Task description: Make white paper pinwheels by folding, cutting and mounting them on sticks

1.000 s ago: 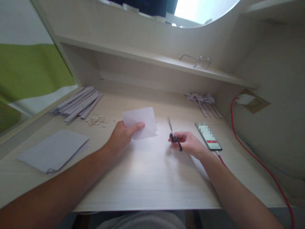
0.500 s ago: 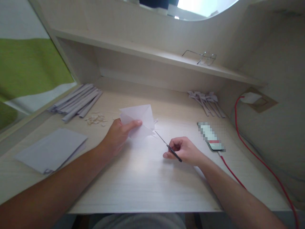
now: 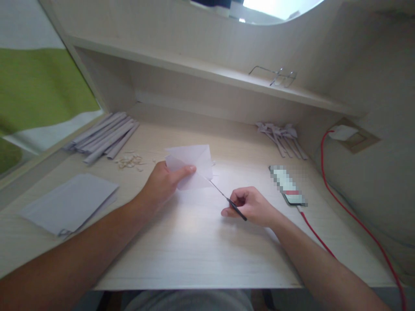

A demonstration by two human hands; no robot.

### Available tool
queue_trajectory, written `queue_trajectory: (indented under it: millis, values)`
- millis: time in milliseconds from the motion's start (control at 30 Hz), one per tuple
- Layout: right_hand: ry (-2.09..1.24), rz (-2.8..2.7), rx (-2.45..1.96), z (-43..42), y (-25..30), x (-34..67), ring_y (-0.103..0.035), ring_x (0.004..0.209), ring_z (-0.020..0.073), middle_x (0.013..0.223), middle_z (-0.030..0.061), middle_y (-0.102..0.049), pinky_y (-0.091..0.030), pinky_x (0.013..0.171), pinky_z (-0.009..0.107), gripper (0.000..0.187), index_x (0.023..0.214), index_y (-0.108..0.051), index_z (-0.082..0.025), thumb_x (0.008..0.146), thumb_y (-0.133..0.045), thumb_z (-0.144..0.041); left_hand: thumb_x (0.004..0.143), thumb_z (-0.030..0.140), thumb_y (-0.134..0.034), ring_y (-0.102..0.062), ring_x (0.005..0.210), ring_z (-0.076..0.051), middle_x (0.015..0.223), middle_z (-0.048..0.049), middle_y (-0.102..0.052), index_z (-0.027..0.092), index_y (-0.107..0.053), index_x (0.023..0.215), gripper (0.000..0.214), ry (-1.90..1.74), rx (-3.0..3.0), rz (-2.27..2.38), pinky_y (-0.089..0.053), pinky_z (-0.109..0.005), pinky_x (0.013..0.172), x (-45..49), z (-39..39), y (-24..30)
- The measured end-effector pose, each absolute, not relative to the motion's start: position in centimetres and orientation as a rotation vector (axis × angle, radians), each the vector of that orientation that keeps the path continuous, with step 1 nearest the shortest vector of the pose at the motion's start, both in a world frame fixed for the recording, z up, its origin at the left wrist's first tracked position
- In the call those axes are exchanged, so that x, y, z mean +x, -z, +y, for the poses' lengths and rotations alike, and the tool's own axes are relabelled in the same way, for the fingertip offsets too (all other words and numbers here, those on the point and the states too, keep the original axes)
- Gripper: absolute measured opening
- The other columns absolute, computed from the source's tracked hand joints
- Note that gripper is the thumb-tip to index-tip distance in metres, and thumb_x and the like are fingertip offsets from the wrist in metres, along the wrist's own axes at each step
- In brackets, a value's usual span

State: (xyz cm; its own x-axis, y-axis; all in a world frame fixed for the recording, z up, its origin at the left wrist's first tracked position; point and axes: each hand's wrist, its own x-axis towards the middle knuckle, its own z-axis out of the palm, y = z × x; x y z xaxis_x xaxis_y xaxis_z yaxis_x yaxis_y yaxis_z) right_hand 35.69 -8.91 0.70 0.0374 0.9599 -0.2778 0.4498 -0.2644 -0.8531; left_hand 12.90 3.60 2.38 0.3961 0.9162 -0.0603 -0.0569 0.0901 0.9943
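A piece of white paper (image 3: 194, 160), creased with fold lines, is pinched between the thumb and fingers of my left hand (image 3: 168, 179). My right hand (image 3: 251, 205) is closed around the dark handles of a pair of scissors (image 3: 236, 208). The thin blades point up and left and meet the paper's lower right edge. A few small white scraps (image 3: 214, 163) lie on the desk just right of the paper.
Rolled paper tubes (image 3: 105, 134), small pale loops (image 3: 129, 162) and stacked white sheets (image 3: 74, 201) lie on the left. At the right are folded paper pieces on sticks (image 3: 280, 136) and a phone (image 3: 288, 185) with a red cable (image 3: 316, 233). Glasses (image 3: 279, 77) rest on the shelf.
My left hand has brought the paper slightly to the right, so the scissor blades now meet its edge. My right hand has hardly moved.
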Motion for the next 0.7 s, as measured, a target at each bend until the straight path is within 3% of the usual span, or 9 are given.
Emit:
queue_trajectory:
  millis: [700]
  values:
    - [-1.157, -1.464, -1.753, -9.01, -0.17, 36.10, -0.035, 0.055, 0.0093, 0.056, -0.0071, -0.042, -0.024, 0.049, 0.025, 0.049, 0.059, -0.054, -0.018, 0.067, -0.088, -0.052, 0.069, 0.042, -0.082, -0.069, 0.075, -0.023, 0.086, -0.0071, -0.078, 0.016, -0.075, 0.086, 0.032, -0.923, 1.307, 0.908, -0.052, -0.030, 0.069, 12.89, 3.46, -2.55]
